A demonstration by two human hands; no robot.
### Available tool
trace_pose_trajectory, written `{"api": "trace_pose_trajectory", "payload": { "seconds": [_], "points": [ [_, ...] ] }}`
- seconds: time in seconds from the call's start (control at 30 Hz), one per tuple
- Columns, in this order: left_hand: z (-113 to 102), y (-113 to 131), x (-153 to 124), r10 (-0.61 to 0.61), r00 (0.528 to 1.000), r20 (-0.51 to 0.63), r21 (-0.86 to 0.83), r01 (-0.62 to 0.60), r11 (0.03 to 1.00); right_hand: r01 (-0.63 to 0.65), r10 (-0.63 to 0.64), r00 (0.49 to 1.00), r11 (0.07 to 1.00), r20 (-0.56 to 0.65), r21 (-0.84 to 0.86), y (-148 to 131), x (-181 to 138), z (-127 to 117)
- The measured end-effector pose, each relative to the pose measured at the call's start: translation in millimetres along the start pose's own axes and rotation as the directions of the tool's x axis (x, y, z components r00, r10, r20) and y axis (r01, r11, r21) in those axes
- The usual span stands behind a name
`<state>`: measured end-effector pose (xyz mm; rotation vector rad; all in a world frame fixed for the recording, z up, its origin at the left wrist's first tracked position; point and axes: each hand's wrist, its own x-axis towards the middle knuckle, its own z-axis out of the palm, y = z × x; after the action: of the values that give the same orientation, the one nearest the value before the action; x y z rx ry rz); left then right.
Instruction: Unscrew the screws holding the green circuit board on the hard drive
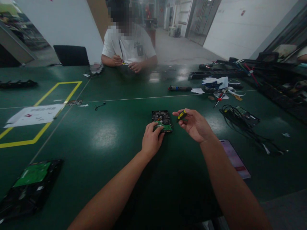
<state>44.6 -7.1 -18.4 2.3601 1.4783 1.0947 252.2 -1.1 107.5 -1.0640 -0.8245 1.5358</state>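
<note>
In the middle of the green table lies a hard drive, its black metal underside facing up and a green circuit board at its near end. My left hand grips the drive's near part, with fingers and thumb on the circuit board. Just right of the drive, raised above the table, my right hand is closed around a short black-and-yellow screwdriver. Only its handle shows clearly; I cannot make out the tip.
Another drive lies at the near left. To the right are a phone, black cables beside another board, and a red screwdriver near scraps. Yellow tape and paper mark the left. A person sits opposite.
</note>
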Motion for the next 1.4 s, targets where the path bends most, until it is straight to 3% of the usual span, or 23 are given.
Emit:
{"api": "trace_pose_trajectory", "payload": {
  "seconds": [0.13, 0.3, 0.53, 0.87, 1.4],
  "points": [
    [-0.8, 1.2, 0.9, 0.000, 1.000, -0.001, 0.002, 0.000, 1.000, -0.059, 0.059, 0.998, 0.995, 0.002, 0.085, 1.0, 3.3, -1.1],
    [-1.4, 2.4, 1.6, -0.005, 1.000, -0.004, 0.000, 0.005, 1.000, -0.042, 0.044, 0.999, 0.995, -0.020, 0.086, 2.0, 3.5, 0.5],
    [0.9, 0.3, 0.5, -0.010, 1.000, -0.007, 0.002, 0.010, 1.000, 0.083, -0.085, 0.996, 0.994, -0.020, -0.074, 4.5, 0.0, 5.9],
    [-1.5, 2.5, 1.1, -0.015, 1.000, 0.008, 0.009, 0.015, 1.000, 0.207, -0.222, 0.965, 0.971, -0.140, -0.119, 15.4, 9.7, 4.4],
    [0.1, 0.6, 0.5, 0.005, 1.000, -0.008, 0.014, -0.005, 1.000, 0.125, -0.123, 0.992, 0.982, 0.021, -0.139, 4.7, 0.6, 13.2]
  ]
}}
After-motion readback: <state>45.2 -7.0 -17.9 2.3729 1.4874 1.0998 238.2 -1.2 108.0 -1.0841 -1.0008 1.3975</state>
